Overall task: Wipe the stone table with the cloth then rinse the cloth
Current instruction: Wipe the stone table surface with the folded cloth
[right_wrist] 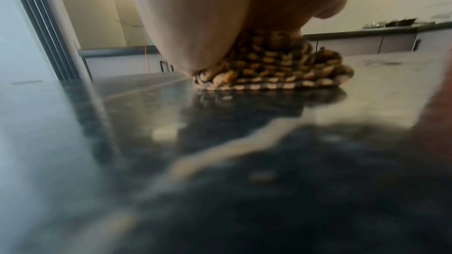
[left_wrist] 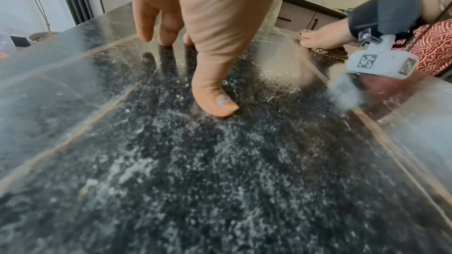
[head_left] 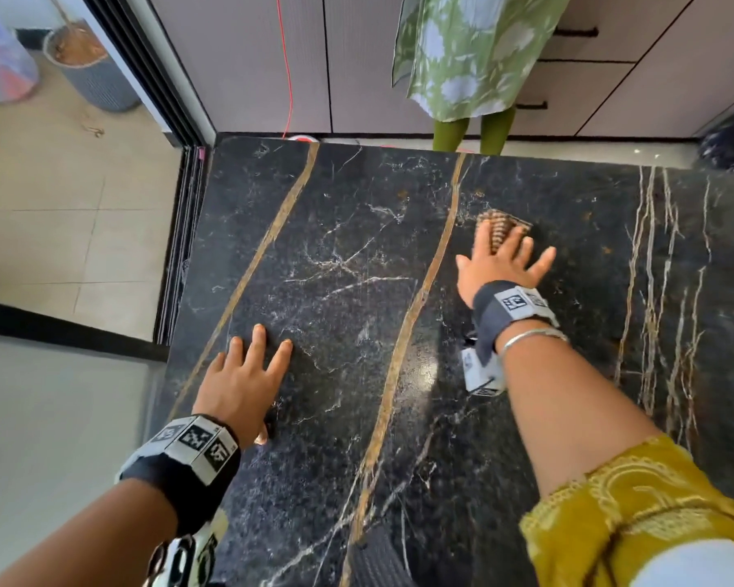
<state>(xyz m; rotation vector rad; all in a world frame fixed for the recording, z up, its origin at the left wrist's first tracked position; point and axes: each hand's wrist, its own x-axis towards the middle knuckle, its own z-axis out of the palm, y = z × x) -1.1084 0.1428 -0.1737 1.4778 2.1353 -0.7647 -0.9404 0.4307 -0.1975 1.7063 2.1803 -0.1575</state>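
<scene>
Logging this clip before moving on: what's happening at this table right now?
A person is wiping a black stone table with gold veins. Their right hand presses a bunched tan-and-dark checked cloth flat against the far right part of the top, fingers spread. The left hand rests open on the stone nearer the person, holding nothing. No rinsing yet. Another person in a green patterned dress stands beyond the table.

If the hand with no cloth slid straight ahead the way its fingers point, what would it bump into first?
Probably nothing. The left hand lies flat on the stone table, fingers pointing toward the far edge. That stretch of table looks bare. The cloth under the right hand sits off to the side.
</scene>
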